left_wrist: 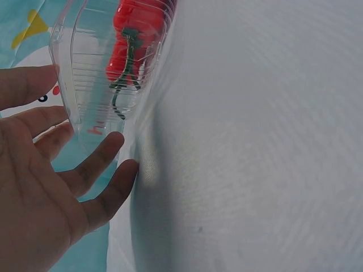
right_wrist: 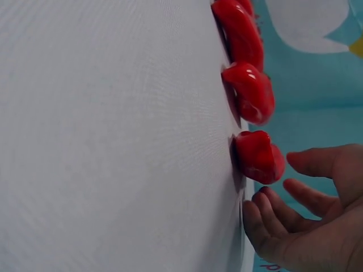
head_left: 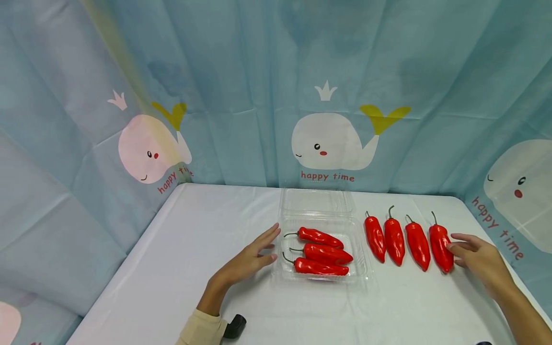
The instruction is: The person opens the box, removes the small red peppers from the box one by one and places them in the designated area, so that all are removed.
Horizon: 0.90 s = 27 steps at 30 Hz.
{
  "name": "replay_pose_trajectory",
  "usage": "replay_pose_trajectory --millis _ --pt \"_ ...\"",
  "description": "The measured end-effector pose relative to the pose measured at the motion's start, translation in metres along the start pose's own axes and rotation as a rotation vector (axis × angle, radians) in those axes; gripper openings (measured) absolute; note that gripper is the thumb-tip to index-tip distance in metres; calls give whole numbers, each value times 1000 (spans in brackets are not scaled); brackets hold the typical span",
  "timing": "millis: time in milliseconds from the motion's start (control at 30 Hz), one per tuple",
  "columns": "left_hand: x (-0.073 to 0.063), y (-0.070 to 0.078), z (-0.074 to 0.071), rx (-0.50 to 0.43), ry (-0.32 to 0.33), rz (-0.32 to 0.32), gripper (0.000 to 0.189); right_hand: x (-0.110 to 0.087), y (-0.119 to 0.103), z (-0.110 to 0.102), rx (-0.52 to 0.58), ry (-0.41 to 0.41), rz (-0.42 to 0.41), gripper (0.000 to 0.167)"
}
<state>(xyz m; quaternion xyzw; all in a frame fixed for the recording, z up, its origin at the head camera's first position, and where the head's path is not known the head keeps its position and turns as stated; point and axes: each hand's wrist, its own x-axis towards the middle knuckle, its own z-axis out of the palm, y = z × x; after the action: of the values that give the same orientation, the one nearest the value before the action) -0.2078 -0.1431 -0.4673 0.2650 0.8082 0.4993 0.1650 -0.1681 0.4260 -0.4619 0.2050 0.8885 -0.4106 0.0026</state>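
Note:
Beside the left rim of a clear hinged plastic box [head_left: 364,258], my left hand [head_left: 247,261] rests with its fingers spread and relaxed, holding nothing. Three red peppers [head_left: 321,237] with dark stems lie crosswise in the box, whose lid [head_left: 316,202] is folded back. Over on the right, my right hand [head_left: 478,258] has its fingertips at the right side of the rightmost red pepper [head_left: 440,244]. In the right wrist view the thumb and fingers stand loosely apart next to that pepper [right_wrist: 258,156], not closed round it.
To the left of that pepper, more red peppers [head_left: 393,239] lie in a row, stems pointing to the back. A white cloth [head_left: 164,268] covers the table. Behind it hangs a blue curtain [head_left: 241,96] with whale prints. A black object [head_left: 235,327] sits at my left sleeve.

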Motion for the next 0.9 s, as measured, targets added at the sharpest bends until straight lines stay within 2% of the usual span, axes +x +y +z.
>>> replay_pose_trajectory --millis 200,567,900 --pt "0 1 0 -1 1 -4 70 -5 -5 2 -7 50 -50 73" --pt "-1 2 0 -7 2 -3 70 -17 -26 6 4 96 -59 74" --pt "0 2 1 1 4 -8 70 -30 -43 17 -3 124 -172 70"
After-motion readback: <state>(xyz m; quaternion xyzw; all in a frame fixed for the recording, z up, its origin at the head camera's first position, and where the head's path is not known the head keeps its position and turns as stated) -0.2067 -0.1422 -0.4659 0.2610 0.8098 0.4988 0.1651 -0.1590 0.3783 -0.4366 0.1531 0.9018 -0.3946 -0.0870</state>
